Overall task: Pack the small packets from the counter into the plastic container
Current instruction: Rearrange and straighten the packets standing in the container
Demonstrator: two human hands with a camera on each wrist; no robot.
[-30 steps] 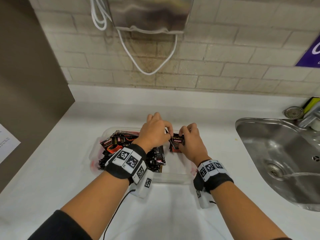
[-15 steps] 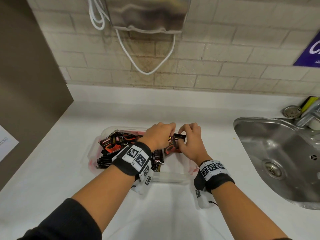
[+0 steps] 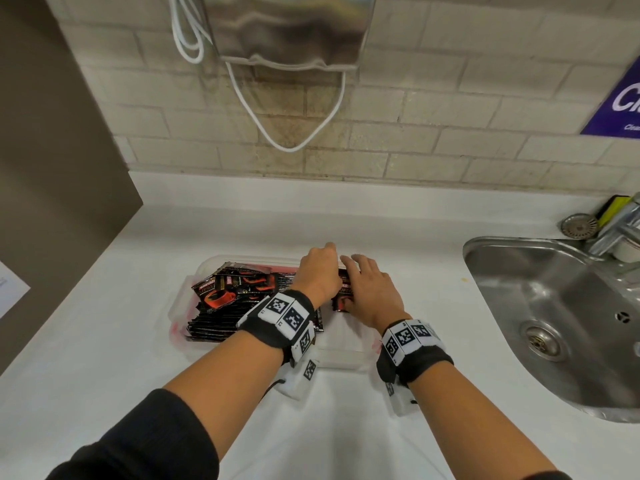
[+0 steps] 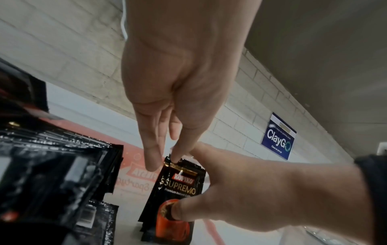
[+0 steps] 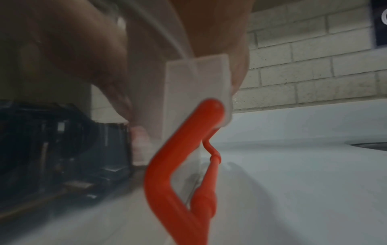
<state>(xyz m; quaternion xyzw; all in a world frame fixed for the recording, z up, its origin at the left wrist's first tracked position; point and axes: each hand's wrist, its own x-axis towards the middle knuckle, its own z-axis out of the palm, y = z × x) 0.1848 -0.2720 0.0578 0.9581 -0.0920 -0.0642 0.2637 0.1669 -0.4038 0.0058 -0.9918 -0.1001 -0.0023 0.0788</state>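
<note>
A clear plastic container [image 3: 346,356] with red clips sits on the white counter [image 3: 329,431]. Its left part holds several black-and-red coffee packets [image 3: 235,296], some stacked on edge. A small stack of the same packets [image 3: 341,299] [image 4: 180,185] stands upright near the container's middle. My right hand [image 3: 367,289] [image 4: 188,179] grips it, thumb on the front and fingers behind. My left hand [image 3: 318,271] [image 4: 167,155] points straight fingers down, and a fingertip touches the stack's top edge. The right wrist view is blurred and shows a red clip [image 5: 178,165] and dark packets [image 5: 62,140].
A steel sink [image 3: 554,306] with a tap [image 3: 616,230] and a loose strainer [image 3: 580,226] lies to the right. A steel wall unit [image 3: 287,29] with a white cord hangs above. A brown panel [image 3: 52,168] bounds the counter's left side.
Both hands have gone down and a little farther into the container with the small stack, which now stands on the bottom. My left fingers have straightened over its top edge.
</note>
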